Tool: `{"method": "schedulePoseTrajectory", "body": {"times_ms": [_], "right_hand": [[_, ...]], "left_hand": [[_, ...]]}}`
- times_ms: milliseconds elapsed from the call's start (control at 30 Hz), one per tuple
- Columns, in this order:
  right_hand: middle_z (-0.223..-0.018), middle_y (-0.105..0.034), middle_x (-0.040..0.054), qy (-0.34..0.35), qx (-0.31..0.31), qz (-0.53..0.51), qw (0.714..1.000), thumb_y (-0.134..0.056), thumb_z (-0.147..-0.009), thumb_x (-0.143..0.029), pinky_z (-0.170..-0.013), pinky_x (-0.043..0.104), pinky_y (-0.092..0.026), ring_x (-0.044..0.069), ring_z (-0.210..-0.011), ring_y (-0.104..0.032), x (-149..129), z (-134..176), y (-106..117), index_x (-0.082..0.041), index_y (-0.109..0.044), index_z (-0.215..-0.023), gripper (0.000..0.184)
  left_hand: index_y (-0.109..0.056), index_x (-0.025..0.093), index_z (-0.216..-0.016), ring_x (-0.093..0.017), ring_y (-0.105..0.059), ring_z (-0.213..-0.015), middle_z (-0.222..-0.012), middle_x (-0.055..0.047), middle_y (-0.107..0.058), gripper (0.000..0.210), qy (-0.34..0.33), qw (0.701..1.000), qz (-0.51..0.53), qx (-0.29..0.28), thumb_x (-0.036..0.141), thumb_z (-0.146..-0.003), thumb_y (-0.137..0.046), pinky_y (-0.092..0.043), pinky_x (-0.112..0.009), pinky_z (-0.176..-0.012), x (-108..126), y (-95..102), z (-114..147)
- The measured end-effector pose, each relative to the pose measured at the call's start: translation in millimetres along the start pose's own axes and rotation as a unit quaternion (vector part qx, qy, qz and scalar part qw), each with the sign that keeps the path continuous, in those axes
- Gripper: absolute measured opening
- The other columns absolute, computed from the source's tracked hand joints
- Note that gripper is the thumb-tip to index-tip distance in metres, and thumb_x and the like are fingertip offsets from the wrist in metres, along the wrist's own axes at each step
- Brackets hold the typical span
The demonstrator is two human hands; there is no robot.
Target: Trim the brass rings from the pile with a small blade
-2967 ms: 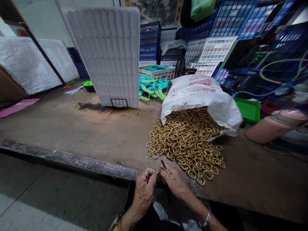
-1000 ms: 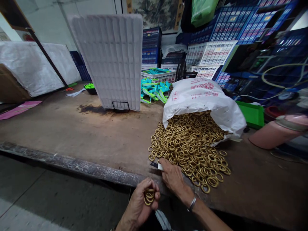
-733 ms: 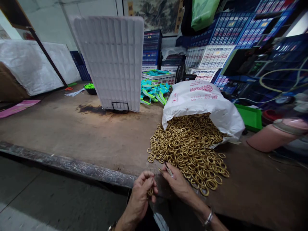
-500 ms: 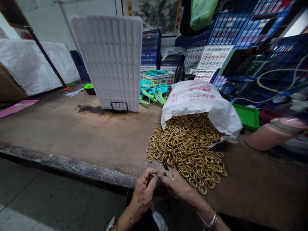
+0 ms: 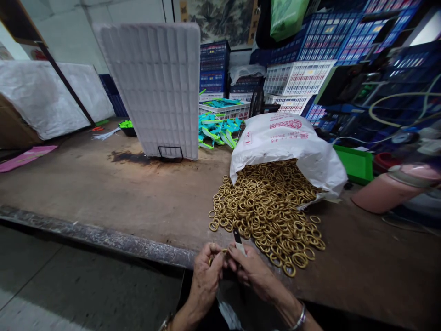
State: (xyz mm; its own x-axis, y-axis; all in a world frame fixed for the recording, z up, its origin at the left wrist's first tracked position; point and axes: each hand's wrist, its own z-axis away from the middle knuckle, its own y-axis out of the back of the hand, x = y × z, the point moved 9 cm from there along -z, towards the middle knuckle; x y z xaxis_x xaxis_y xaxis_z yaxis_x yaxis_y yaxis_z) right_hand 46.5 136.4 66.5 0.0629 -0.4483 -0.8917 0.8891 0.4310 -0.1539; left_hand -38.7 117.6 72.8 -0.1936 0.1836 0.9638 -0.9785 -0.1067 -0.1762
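Observation:
At the near edge of the brown worktable (image 5: 113, 193) my left hand (image 5: 206, 272) is closed around a small bunch of brass rings (image 5: 211, 260). My right hand (image 5: 251, 271) meets it fingertip to fingertip and grips a short dark blade (image 5: 237, 239) that points up and away from me. Just beyond my hands lies a big heap of brass rings (image 5: 268, 207), which spills out of a white sack (image 5: 285, 138) lying on its side.
A white ribbed panel (image 5: 155, 87) stands upright at the table's back. Teal parts (image 5: 217, 128) lie beside it. Blue and white crates (image 5: 303, 69) are stacked behind. A green tray (image 5: 354, 161) and a pink cylinder (image 5: 389, 188) sit to the right. The floor drops off left of the table edge.
My right hand reached into the ring heap with the blade, then drew back to meet my left hand. My left hand closed over the bunch of rings it showed a second ago.

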Motion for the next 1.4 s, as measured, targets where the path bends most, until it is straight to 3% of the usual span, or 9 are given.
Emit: {"method": "schedulePoseTrajectory", "body": {"times_ms": [200, 367, 600, 733, 800, 900, 1200, 1300, 1400], "right_hand": [[-0.049, -0.037, -0.0087, 0.079, 0.084, 0.101, 0.988, -0.054, -0.068, -0.042, -0.04, 0.017, -0.025, 0.005, -0.043, -0.031, -11, -9, 21, -0.019, -0.043, -0.066, 0.025], [-0.052, -0.039, -0.0067, 0.124, 0.085, 0.149, 0.977, -0.048, -0.072, -0.037, -0.044, 0.019, -0.028, 0.007, -0.048, -0.034, -24, -6, 20, -0.019, -0.043, -0.064, 0.02], [-0.049, -0.039, -0.0055, 0.126, 0.077, 0.182, 0.972, -0.037, -0.078, -0.038, -0.046, 0.021, -0.029, 0.009, -0.046, -0.036, -25, -4, 23, -0.021, -0.041, -0.059, 0.026], [-0.055, -0.046, -0.0026, 0.165, 0.139, 0.331, 0.919, -0.035, -0.077, -0.026, -0.051, 0.022, -0.031, 0.011, -0.052, -0.042, -29, 2, 33, -0.02, -0.043, -0.063, 0.017], [-0.059, -0.05, -0.0011, 0.181, 0.12, 0.418, 0.882, -0.035, -0.071, -0.015, -0.054, 0.023, -0.031, 0.013, -0.056, -0.046, -28, 4, 27, -0.02, -0.046, -0.067, 0.013], [-0.064, -0.055, -0.0002, 0.189, 0.087, 0.49, 0.846, -0.035, -0.063, -0.007, -0.056, 0.024, -0.031, 0.013, -0.06, -0.05, -24, 5, 17, -0.02, -0.049, -0.075, 0.022], [-0.063, -0.056, -0.0012, 0.185, 0.068, 0.55, 0.811, -0.036, -0.061, -0.006, -0.054, 0.024, -0.027, 0.013, -0.058, -0.05, -17, -1, 13, -0.02, -0.05, -0.078, 0.026], [-0.064, -0.057, -0.0001, 0.152, 0.067, 0.587, 0.792, -0.038, -0.067, -0.009, -0.053, 0.024, -0.025, 0.013, -0.058, -0.051, -16, -7, 21, -0.019, -0.052, -0.083, 0.024], [-0.067, -0.059, 0.0018, 0.117, 0.087, 0.611, 0.778, -0.037, -0.071, -0.008, -0.053, 0.024, -0.025, 0.013, -0.059, -0.053, -21, -14, 29, -0.018, -0.052, -0.091, 0.027]], "left_hand": [[-0.052, 0.016, -0.08, -0.004, -0.03, -0.035, -0.051, 0.006, -0.048, 0.03, 0.064, 0.998, 0.003, -0.019, 0.045, -0.074, -0.054, -0.022, -0.018, -0.038, -3, -3.2, 4], [-0.048, 0.017, -0.065, -0.003, -0.027, -0.033, -0.045, 0.007, -0.043, 0.034, 0.062, 0.996, 0.002, -0.065, 0.049, -0.074, -0.054, -0.019, -0.017, -0.035, 0, -11.8, 4], [-0.046, 0.018, -0.069, -0.003, -0.024, -0.033, -0.043, 0.008, -0.041, 0.033, 0.108, 0.987, 0.079, -0.086, 0.049, -0.075, -0.053, -0.016, -0.016, -0.033, -11, -21.7, 7], [-0.045, 0.018, -0.069, -0.002, -0.026, -0.033, -0.045, 0.008, -0.043, 0.034, 0.111, 0.989, 0.072, -0.064, 0.051, -0.074, -0.054, -0.017, -0.016, -0.034, -14, -17.7, 5], [-0.045, 0.018, -0.069, -0.002, -0.026, -0.034, -0.048, 0.007, -0.045, 0.035, 0.106, 0.99, 0.069, -0.054, 0.051, -0.072, -0.055, -0.017, -0.016, -0.034, -10, -16.0, 3], [-0.045, 0.018, -0.071, -0.002, -0.028, -0.036, -0.053, 0.006, -0.049, 0.035, 0.101, 0.992, 0.067, -0.037, 0.05, -0.069, -0.058, -0.018, -0.017, -0.035, -1, -14.5, 3], [-0.046, 0.017, -0.065, -0.004, -0.031, -0.039, -0.05, 0.006, -0.044, 0.034, 0.019, 0.999, -0.002, -0.035, 0.049, -0.074, -0.054, -0.024, -0.018, -0.04, 8, -6.9, -1], [-0.045, 0.016, -0.064, -0.004, -0.032, -0.04, -0.051, 0.005, -0.045, 0.036, -0.008, 0.997, -0.014, -0.069, 0.049, -0.076, -0.052, -0.024, -0.017, -0.04, 15, -13.7, 7], [-0.045, 0.017, -0.066, -0.003, -0.027, -0.034, -0.048, 0.006, -0.045, 0.035, 0.027, 0.991, 0.031, -0.124, 0.05, -0.076, -0.052, -0.02, -0.017, -0.036, 18, -27.0, 18]]}}
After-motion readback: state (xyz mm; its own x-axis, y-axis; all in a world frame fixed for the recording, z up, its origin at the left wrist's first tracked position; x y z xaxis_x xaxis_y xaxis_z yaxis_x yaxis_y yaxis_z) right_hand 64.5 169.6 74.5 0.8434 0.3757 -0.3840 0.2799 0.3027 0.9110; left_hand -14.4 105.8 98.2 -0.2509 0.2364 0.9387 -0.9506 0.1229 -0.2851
